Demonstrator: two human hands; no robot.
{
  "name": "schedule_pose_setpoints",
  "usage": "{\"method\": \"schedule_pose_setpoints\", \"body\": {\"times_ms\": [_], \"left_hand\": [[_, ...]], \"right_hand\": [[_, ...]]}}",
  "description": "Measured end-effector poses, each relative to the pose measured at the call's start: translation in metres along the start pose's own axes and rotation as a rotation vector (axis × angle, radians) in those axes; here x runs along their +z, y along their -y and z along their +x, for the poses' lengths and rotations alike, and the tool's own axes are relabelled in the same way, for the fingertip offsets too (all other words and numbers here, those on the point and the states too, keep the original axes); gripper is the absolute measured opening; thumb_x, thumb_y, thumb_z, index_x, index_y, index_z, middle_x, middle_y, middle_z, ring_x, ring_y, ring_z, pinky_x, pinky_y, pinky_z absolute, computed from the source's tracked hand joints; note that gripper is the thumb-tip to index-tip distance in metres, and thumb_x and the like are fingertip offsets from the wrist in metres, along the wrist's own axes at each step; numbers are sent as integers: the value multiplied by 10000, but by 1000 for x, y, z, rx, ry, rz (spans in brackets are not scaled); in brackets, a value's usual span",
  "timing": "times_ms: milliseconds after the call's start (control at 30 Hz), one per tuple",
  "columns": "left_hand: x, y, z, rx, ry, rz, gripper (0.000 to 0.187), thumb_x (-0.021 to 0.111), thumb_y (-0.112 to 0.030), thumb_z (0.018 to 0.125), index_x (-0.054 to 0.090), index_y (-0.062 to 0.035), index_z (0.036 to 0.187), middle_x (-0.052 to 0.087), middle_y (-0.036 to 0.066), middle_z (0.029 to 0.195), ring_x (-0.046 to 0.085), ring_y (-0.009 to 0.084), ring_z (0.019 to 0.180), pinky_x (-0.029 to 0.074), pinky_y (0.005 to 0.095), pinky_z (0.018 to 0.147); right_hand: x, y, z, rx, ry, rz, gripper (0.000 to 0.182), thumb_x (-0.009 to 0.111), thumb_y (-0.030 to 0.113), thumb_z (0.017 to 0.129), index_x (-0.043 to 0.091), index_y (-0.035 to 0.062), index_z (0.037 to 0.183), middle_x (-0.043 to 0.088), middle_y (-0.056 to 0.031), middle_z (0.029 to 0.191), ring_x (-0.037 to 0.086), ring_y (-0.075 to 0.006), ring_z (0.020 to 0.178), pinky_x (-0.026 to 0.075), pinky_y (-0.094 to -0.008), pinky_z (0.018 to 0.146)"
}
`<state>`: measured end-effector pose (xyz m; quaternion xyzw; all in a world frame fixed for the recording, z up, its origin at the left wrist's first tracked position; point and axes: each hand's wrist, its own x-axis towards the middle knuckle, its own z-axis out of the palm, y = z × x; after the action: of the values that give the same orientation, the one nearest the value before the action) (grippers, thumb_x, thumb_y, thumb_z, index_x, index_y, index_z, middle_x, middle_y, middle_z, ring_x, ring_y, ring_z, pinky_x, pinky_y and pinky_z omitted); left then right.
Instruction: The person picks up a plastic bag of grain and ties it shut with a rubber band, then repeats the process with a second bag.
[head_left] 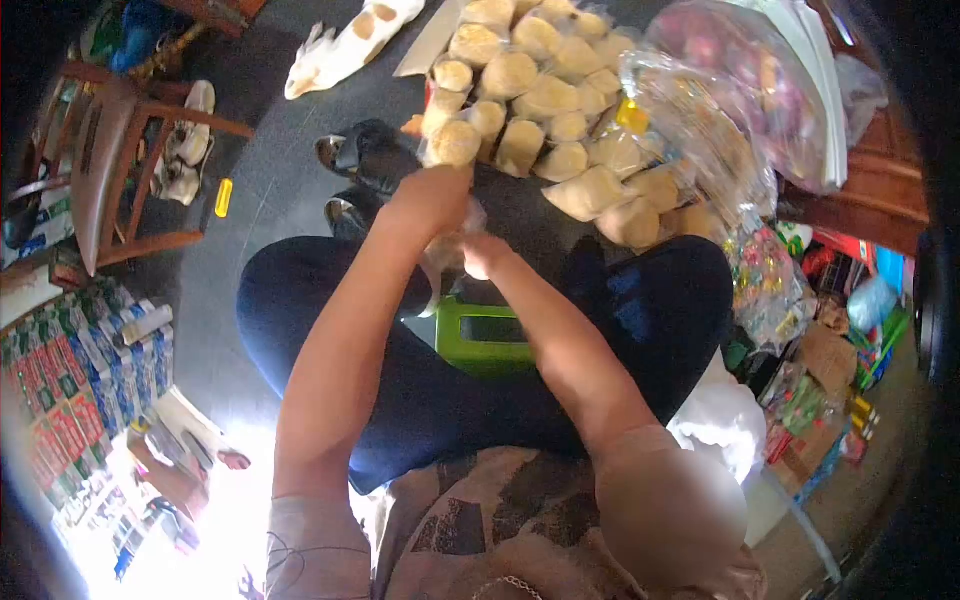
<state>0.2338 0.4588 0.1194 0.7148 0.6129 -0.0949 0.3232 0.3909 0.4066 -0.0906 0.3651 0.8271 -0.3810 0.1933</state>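
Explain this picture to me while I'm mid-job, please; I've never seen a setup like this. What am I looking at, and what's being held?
There is no machine here: a person is working with two bare hands. The single picture comes from a camera worn on the head, looking forward and down, so the person's own arms and bent legs show.

The left hand and right hand are close together, the left one farther out. Clear plastic shows by them, but blur hides exactly what each grips.

On the dark floor ahead lie many clear bags of something tan. Nearby are black footwear and a white-and-tan animal. A green slotted object is between the legs.
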Motion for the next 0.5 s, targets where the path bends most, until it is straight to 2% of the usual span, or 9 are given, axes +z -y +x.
{"method": "schedule_pose_setpoints", "body": {"times_ms": [33,67,167,233,333,400,500], "left_hand": [[-11,-4,-7,-36,-90,-1,322,624,-148,885,681,-38,1182,715,251,1128,693,426,1072,551,527,924],[-13,-2,-10,-28,-158,18,300,620,-148,906,674,-31,1176,712,245,1078,696,435,1041,553,538,910],[-21,-4,-17,-61,-69,-34,295,614,-156,916,667,-24,1175,701,237,1108,689,439,1051,560,528,899],[-12,5,-17,-72,-46,-44,305,607,-159,916,657,-27,1187,699,233,1121,686,434,1058,562,528,892],[-6,19,-18,-78,-13,-5,319,589,-163,924,640,-31,1210,694,231,1133,681,429,1065,558,536,895],[-7,21,-21,-80,-23,17,322,572,-162,932,632,-37,1222,692,229,1132,680,428,1064,553,541,901],[-13,18,-24,-83,-59,-3,318,550,-154,940,627,-49,1230,688,225,1132,680,426,1061,547,543,907]], "right_hand": [[4,-3,8,-27,-81,52,402,608,143,898,648,28,1281,734,-202,1132,704,-387,1069,569,-461,879],[-24,10,8,5,14,110,532,625,193,930,541,70,1441,703,-171,1273,656,-363,1204,538,-442,982],[-32,25,22,-118,-486,382,389,596,318,954,665,157,1302,715,-199,1216,688,-379,1131,560,-484,926],[14,-9,75,-172,-495,338,500,637,504,922,688,114,1230,729,-200,1162,682,-392,1116,541,-509,941],[29,-9,77,-100,-341,378,509,631,542,917,734,79,1103,737,-208,1109,686,-418,1062,542,-518,912],[-12,14,45,13,-218,309,499,614,528,929,755,56,1009,738,-220,1064,689,-438,1012,544,-520,883],[-67,44,18,210,-485,618,471,625,477,927,754,24,939,730,-250,999,691,-459,964,539,-530,860]]}}
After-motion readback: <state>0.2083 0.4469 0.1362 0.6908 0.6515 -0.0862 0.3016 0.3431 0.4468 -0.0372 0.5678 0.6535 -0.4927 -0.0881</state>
